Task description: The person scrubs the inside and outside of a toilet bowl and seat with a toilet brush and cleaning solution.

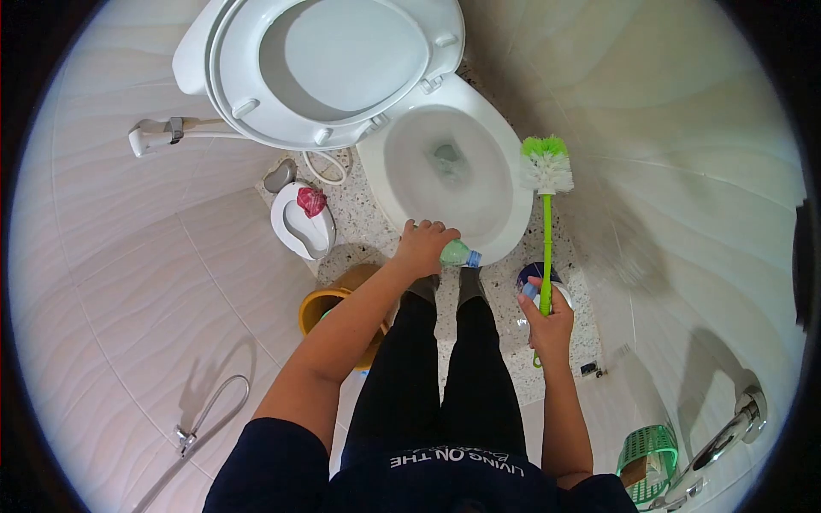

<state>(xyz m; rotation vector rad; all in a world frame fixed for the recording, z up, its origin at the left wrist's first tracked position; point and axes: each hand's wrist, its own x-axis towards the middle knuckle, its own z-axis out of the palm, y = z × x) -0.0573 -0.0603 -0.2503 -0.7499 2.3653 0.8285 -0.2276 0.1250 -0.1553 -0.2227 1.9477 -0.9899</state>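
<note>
My left hand (pixel 422 248) is closed around a small greenish see-through bottle (pixel 457 253) with a blue neck end. It lies tilted sideways near the front rim of the toilet bowl (pixel 392 184), its neck pointing right. In my right hand (pixel 550 321) is a toilet brush (pixel 547 239), gripped by its bright green handle. Its green and white bristles point up, beside the bowl's right side. A small blue piece (pixel 530 291), perhaps a cap, shows between the thumb and fingers of that hand. Water stands in the bottom of the bowl.
The toilet seat and lid (pixel 231 81) are raised. A white potty-shaped item (pixel 295 235) with a red cloth (pixel 311 202) and a yellow-orange bucket (pixel 315 312) stand at left. A container (pixel 564 295) is behind my right hand. A green basket (pixel 634 445) hangs near a metal rail (pixel 723 440).
</note>
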